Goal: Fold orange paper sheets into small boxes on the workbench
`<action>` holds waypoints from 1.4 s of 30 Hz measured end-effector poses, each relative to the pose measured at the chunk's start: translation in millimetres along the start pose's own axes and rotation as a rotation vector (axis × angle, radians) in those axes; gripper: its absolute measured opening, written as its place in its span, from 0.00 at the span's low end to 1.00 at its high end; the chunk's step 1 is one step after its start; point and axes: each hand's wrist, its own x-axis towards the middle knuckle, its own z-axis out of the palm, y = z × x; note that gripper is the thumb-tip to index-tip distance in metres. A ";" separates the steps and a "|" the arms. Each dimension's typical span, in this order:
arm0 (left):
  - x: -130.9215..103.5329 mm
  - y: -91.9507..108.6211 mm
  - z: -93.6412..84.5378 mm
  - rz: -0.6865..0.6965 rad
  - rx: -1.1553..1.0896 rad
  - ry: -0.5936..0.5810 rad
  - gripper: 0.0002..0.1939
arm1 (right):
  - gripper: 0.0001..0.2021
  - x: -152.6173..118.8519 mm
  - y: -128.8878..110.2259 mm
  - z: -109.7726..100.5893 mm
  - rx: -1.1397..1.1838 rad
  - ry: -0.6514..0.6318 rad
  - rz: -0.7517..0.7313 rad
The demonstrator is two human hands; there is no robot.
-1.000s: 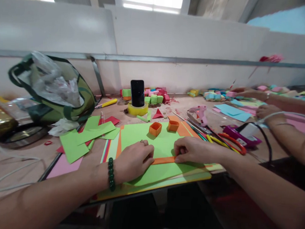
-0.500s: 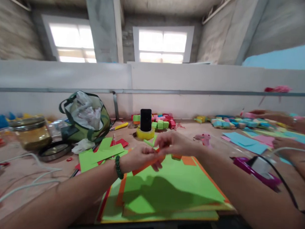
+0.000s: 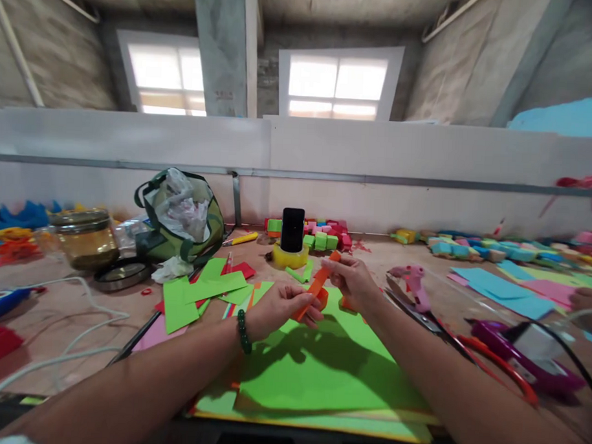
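An orange paper strip [image 3: 317, 286] is stretched between my two hands, partly curled at its lower end. My left hand [image 3: 286, 304], with a green bead bracelet [image 3: 244, 331] at its wrist, pinches the lower part. My right hand [image 3: 351, 279] grips the strip's upper end between thumb and finger. Below both hands lies a stack of green paper sheets [image 3: 320, 372], shadowed by my hands. A small orange paper piece [image 3: 347, 306] rests on the stack, partly behind my right wrist.
Green paper pieces [image 3: 211, 290] lie left of the stack. A phone [image 3: 292, 229] stands in a yellow tape roll [image 3: 289, 256] behind it. Rightward are a pink glue gun [image 3: 415, 284], red-handled scissors [image 3: 507, 365] and a purple power strip [image 3: 534, 366]. Another person's hand [image 3: 587, 300] shows far right.
My right hand has moved away from my left, and the orange strip now shows stretched between them. The view has turned slightly left, and the other person's hand at right shows less.
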 end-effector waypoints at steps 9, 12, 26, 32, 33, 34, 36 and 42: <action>1.5 -10.7 3.6 0.095 -0.041 0.087 0.23 | 0.18 -11.4 5.9 5.9 -0.120 -0.223 0.078; 1.1 -11.2 2.7 0.136 -0.012 0.087 0.24 | 0.18 -16.0 12.8 9.4 -0.242 -0.296 0.069; -4.0 -8.1 1.2 0.019 -0.001 0.010 0.28 | 0.17 -24.3 -8.6 12.3 -0.343 -0.270 0.038; -6.7 -9.4 3.3 -0.005 0.047 -0.045 0.26 | 0.19 -16.2 -7.3 0.4 -0.192 0.037 -0.077; -7.2 -11.1 4.5 -0.015 0.067 -0.053 0.25 | 0.19 -13.7 -6.2 -2.6 -0.168 0.077 -0.088; -7.6 -12.8 5.9 -0.025 0.086 -0.057 0.25 | 0.19 -12.2 -4.6 -4.7 -0.143 0.101 -0.091; -8.3 -15.6 8.3 -0.022 0.112 -0.042 0.25 | 0.20 -13.0 -0.2 -5.6 -0.086 0.097 -0.082; -8.3 -14.7 6.2 0.100 0.118 0.064 0.24 | 0.20 -31.8 11.6 8.8 -0.277 -0.222 -0.090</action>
